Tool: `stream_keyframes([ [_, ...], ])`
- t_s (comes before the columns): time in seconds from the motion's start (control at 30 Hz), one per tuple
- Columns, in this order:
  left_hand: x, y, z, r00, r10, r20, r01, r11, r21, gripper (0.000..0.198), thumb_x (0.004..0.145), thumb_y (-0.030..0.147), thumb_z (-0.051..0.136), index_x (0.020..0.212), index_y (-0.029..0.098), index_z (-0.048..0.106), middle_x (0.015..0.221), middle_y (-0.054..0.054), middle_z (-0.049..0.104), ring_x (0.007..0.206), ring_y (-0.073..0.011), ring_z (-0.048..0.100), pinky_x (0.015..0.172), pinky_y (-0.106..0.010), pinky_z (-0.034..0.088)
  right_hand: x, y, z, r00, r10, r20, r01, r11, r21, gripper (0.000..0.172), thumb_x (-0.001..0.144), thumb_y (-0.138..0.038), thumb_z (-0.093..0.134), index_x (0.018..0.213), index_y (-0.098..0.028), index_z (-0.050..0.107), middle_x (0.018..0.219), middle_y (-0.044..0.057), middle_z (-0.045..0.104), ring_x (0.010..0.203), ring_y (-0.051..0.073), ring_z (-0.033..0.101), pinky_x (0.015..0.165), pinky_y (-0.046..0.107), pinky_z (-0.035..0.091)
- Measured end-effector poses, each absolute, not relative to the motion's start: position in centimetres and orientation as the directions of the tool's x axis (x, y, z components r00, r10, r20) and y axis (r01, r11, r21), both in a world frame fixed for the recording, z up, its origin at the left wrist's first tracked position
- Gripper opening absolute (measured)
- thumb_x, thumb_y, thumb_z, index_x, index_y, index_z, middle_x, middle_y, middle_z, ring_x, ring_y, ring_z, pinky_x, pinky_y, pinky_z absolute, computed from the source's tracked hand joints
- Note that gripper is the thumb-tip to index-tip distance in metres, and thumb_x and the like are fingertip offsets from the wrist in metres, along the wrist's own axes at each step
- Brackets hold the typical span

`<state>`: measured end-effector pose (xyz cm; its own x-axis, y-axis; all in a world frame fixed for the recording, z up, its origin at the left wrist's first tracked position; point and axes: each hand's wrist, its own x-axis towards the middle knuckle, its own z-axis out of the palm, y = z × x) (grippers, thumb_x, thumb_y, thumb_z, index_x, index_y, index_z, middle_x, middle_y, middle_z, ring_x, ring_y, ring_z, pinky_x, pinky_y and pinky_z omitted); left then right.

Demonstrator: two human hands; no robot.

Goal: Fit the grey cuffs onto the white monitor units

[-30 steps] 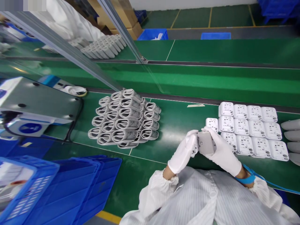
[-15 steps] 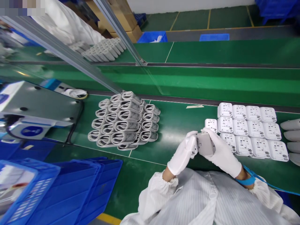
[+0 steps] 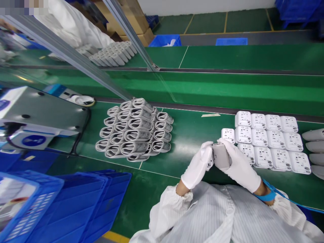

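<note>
Both my hands wear white gloves and meet low over the green bench. My left hand [image 3: 198, 165] is closed around a white plastic unit with dark slots [image 3: 210, 160], mostly covered by the fingers. In my right hand [image 3: 238, 163] is a smooth grey block-shaped piece [image 3: 221, 156], held against that white unit; whether the two are joined I cannot tell. Just to the right, similar white square units [image 3: 274, 138] lie in rows, slotted faces up. The closest of these is a single unit [image 3: 227, 135] behind my right fingers.
Rolled grey cuffs [image 3: 138, 135] are stacked left of centre. Several grey rounded pieces [image 3: 315, 147] line the right edge. Left stand a grey machine [image 3: 48, 108] and blue crates [image 3: 76, 202]. A metal post [image 3: 76, 54] slants across; a blue wrist cord [image 3: 288, 200] trails from my right wrist.
</note>
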<state>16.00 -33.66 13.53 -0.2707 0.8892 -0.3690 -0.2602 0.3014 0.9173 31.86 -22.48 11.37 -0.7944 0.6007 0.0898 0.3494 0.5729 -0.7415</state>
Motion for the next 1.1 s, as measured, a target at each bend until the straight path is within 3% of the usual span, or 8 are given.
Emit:
stream_keyframes([
  [0.23,16.0,-33.7,13.6,-0.33,0.866,-0.376,-0.212,0.32,0.924,0.086,0.092,0.083,0.047,0.143,0.014,0.053,0.088,-0.005,0.056,0.071,-0.0151,0.049,0.061,-0.028,0.043,31.8,-22.7,11.4,-0.809,0.572,0.133,0.354,0.656,-0.667,0.073,0.09,-0.022,0.061,0.158,-0.03,0.036,0.155,0.013,0.056,0.136,0.035,0.061,0.107,0.056,0.056],
  [0.47,16.3,-33.3,14.4,-0.341,0.847,-0.407,-0.121,0.39,0.913,0.08,0.098,0.08,0.038,0.148,0.018,0.046,0.091,-0.004,0.059,0.076,-0.0164,0.053,0.068,-0.031,0.046,31.2,-23.0,11.3,-0.816,0.532,0.227,0.333,0.753,-0.568,0.075,0.087,-0.012,0.055,0.158,-0.026,0.036,0.157,0.017,0.051,0.136,0.04,0.06,0.106,0.061,0.055],
  [0.6,15.9,-33.5,14.3,-0.318,0.865,-0.389,-0.167,0.353,0.921,0.085,0.096,0.082,0.039,0.15,0.016,0.045,0.094,-0.005,0.058,0.073,-0.0154,0.048,0.066,-0.03,0.044,31.1,-23.1,11.4,-0.8,0.566,0.2,0.335,0.697,-0.634,0.074,0.088,-0.017,0.058,0.158,-0.028,0.036,0.158,0.015,0.051,0.139,0.038,0.058,0.108,0.059,0.055],
  [0.73,15.5,-34.0,14.1,-0.284,0.89,-0.356,-0.295,0.272,0.916,0.087,0.096,0.083,0.037,0.152,0.017,0.045,0.09,-0.005,0.055,0.073,-0.016,0.046,0.063,-0.028,0.042,31.3,-23.3,11.5,-0.742,0.663,0.099,0.346,0.506,-0.79,0.074,0.088,-0.029,0.069,0.155,-0.032,0.039,0.151,0.01,0.058,0.137,0.034,0.06,0.11,0.053,0.056],
  [0.87,15.5,-34.0,14.8,-0.281,0.893,-0.352,-0.329,0.255,0.909,0.088,0.096,0.084,0.032,0.153,0.019,0.046,0.089,-0.005,0.057,0.075,-0.0177,0.047,0.069,-0.031,0.045,31.4,-23.4,11.7,-0.711,0.7,0.07,0.329,0.42,-0.846,0.076,0.086,-0.034,0.074,0.154,-0.033,0.04,0.149,0.008,0.059,0.134,0.033,0.062,0.111,0.052,0.054],
  [1.1,15.6,-34.0,15.3,-0.268,0.912,-0.312,-0.305,0.227,0.925,0.083,0.099,0.08,0.029,0.154,0.02,0.045,0.123,-0.012,0.064,0.098,-0.0216,0.056,0.083,-0.033,0.049,31.6,-23.3,11.9,-0.707,0.702,0.089,0.321,0.431,-0.843,0.079,0.085,-0.034,0.077,0.155,-0.035,0.041,0.148,0.007,0.061,0.133,0.033,0.063,0.112,0.052,0.053],
])
